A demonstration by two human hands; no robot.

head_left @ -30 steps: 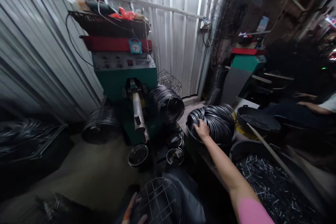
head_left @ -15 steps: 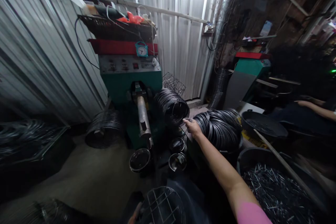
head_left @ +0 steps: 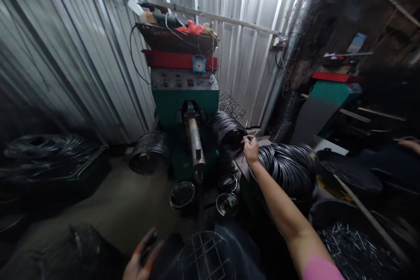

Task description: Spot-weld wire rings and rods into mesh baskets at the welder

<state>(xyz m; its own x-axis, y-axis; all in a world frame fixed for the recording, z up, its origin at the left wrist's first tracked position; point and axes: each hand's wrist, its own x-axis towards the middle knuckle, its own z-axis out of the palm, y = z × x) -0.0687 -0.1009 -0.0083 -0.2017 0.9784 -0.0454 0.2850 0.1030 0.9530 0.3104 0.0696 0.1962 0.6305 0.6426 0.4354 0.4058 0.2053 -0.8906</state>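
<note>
My right hand point(head_left: 251, 151) is stretched forward, fingers pinched round a thin metal wire point(head_left: 256, 133) whose ends stick out above them. Just left of it lies a coil of dark wire rings point(head_left: 226, 129). A larger pile of wire rings point(head_left: 288, 166) is right beside my right wrist. Low in the view, my left hand point(head_left: 141, 259) has its fingers apart, with darkened fingertips and nothing seen between them. A round wire grid point(head_left: 206, 253) rests at my lap, to the right of the left hand.
Ahead stands a green machine point(head_left: 183, 105) with a metal shaft point(head_left: 195, 140) pointing towards me. Bowls point(head_left: 182, 195) sit beneath it. A tub of short metal pieces point(head_left: 361, 249) with a stick is at right. Another person's hand point(head_left: 408, 143) shows at the right edge.
The view has turned left, so the machine appears further right. My left hand has come more into view, away from the grid. Wire ends now show above my right hand.
</note>
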